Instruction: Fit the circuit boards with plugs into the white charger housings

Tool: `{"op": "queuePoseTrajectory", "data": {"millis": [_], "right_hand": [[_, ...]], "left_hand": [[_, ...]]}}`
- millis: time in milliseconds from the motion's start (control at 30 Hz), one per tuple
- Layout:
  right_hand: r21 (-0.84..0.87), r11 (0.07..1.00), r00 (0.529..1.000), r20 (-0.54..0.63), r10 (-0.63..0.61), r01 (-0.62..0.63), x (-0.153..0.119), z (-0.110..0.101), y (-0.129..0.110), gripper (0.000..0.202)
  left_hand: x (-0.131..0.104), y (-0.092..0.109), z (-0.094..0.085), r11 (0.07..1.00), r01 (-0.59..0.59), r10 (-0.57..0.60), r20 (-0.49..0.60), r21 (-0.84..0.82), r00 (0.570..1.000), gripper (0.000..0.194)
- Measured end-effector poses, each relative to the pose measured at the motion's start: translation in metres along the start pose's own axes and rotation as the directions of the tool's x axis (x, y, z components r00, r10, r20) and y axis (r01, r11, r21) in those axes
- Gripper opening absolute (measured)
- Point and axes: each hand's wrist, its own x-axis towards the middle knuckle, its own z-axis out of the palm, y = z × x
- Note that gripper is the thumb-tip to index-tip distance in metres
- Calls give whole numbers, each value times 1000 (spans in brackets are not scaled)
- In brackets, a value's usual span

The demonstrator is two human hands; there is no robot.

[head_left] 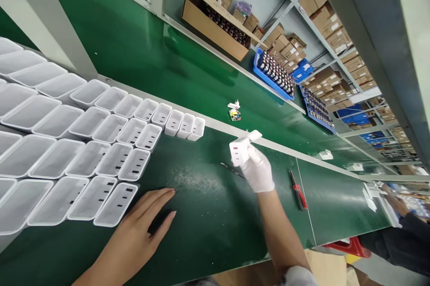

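My right hand [258, 170], in a white glove, is closed around a white plastic charger housing [239, 151] with port slots in its end face. A flat white piece [254, 136] shows just above the fingers; whether it belongs to the housing I cannot tell. Bare and with fingers stretched out, my left hand [144, 221] lies on the green table [201, 232], holding nothing. It is beside the nearest of several rows of open white housings [116, 205]. A thin dark tool [231, 169] lies on the table, partly behind the right hand.
Red-handled pliers [298, 189] lie to the right. On the green belt beyond the rail sits a small circuit board [234, 113]. Farther back stand a cardboard box [215, 31] and blue trays [273, 75] of parts. Another person's arm [398, 201] is at far right.
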Motion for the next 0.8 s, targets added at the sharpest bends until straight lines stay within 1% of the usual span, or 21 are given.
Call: {"op": "queuePoseTrajectory", "data": {"millis": [33, 67, 100, 200, 267, 300, 367, 433, 467, 500, 533, 567, 600, 633, 667, 700, 800], "right_hand": [[-201, 978, 993, -88, -73, 55, 14, -10, 0, 50], [-432, 899, 972, -177, -157, 66, 30, -21, -1, 54], [-547, 836, 948, -246, -204, 38, 47, -33, -2, 56], [-682, 729, 900, -353, -257, -59, 101, -67, -6, 52], [-741, 657, 881, -396, -261, -139, 128, -84, -8, 45], [-763, 621, 874, -412, -257, -177, 137, -89, -9, 43], [-796, 555, 865, -437, -247, -243, 146, -95, -9, 40], [-820, 490, 847, -462, -262, -296, 144, -95, -9, 45], [-833, 457, 837, -468, -283, -311, 141, -93, -8, 50], [-850, 425, 833, -460, -307, -313, 138, -91, -8, 55], [-871, 391, 841, -433, -324, -297, 136, -87, -6, 57], [-895, 358, 863, -387, -326, -266, 135, -83, -5, 57], [-918, 328, 892, -328, -310, -223, 136, -79, -3, 56], [-935, 305, 923, -269, -277, -181, 139, -75, 0, 56], [-946, 288, 947, -219, -235, -147, 144, -72, 2, 59], [-952, 277, 964, -185, -191, -128, 150, -69, 5, 64], [-956, 264, 981, -162, -103, -130, 168, -68, 9, 85]], "left_hand": [[0, 0, 0, 1000, -4, 4, -1, 4, 1000, 35], [1, 0, 0, 1000, -8, 8, -3, 7, 1000, 34], [1, 0, 0, 1000, -9, 10, -6, 10, 1000, 33], [3, 3, -1, 999, -15, 15, -4, 30, 1000, 33], [2, 7, -3, 997, -30, 30, 8, 66, 1000, 36], [0, 9, -6, 995, -43, 42, 13, 91, 999, 38], [-5, 13, -15, 981, -118, 113, 37, 152, 993, 43], [-10, 15, -28, 942, -247, 240, 60, 228, 969, 45], [-13, 15, -36, 915, -290, 290, 44, 281, 956, 46], [-15, 14, -44, 890, -293, 310, 7, 349, 951, 45], [-16, 12, -51, 870, -245, 291, -44, 427, 956, 44], [-16, 10, -58, 849, -160, 242, -101, 503, 965, 42], [-16, 8, -63, 822, -70, 181, -143, 565, 973, 39], [-15, 6, -67, 792, -5, 128, -159, 610, 979, 35], [-14, 3, -70, 769, 25, 91, -147, 639, 985, 30], [-12, 1, -71, 755, 27, 72, -124, 655, 990, 26], [-11, -5, -71, 743, -17, 81, -64, 669, 995, 19]]}}
